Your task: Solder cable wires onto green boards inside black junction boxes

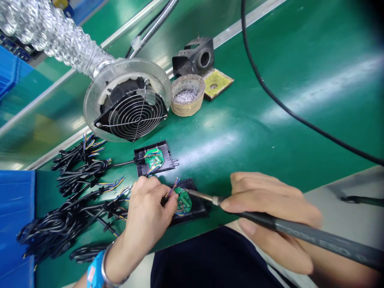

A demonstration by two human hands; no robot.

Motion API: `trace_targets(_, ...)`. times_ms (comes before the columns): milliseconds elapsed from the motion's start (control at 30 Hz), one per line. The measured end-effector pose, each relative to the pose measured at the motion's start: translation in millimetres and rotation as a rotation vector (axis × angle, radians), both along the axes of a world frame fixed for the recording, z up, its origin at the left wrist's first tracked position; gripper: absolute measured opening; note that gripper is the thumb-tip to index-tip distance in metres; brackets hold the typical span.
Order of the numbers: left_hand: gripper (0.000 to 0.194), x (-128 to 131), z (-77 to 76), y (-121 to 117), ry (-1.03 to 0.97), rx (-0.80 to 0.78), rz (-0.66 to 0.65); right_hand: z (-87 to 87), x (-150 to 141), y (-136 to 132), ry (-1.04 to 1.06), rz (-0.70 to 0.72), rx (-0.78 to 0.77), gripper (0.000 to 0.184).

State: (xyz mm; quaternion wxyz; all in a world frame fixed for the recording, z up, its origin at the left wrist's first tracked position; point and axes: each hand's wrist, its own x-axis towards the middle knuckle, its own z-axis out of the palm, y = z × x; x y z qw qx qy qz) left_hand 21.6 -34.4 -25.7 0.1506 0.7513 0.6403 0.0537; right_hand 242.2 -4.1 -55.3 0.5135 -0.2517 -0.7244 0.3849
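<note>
My left hand (148, 218) pinches thin coloured wires (171, 191) against a small round green circuit board (183, 200) seated in a black plastic holder (196, 206) near the front table edge. My right hand (270, 208) grips a grey soldering iron (303, 232), its metal tip (195, 194) touching the board's right side. A second black holder with a green board and wires (154, 159) lies just behind.
A pile of black cables with coloured wire ends (75, 192) lies at left. Behind stand a fume extractor fan on a silver hose (129, 102), a tip-cleaner pot (187, 95), a black iron stand with sponge (199, 60). A black cord (285, 106) crosses the green mat. Blue bin (15, 224) at left.
</note>
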Motion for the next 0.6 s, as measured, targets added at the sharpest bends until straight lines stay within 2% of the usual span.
trace_targets(167, 0.024, 0, 0.4, 0, -0.005, -0.001, -0.001, -0.6, 4, -6, 0.019, -0.080, -0.054, 0.028)
trace_targets(400, 0.023, -1, 0.2, 0, -0.011, 0.006, -0.004, -18.1, -7, -8, 0.248, -0.327, -0.036, 0.029)
trace_targets(600, 0.026, -1, 0.7, 1, -0.008, 0.003, -0.004, -16.4, -21, -5, 0.119, -0.408, -0.068, 0.037)
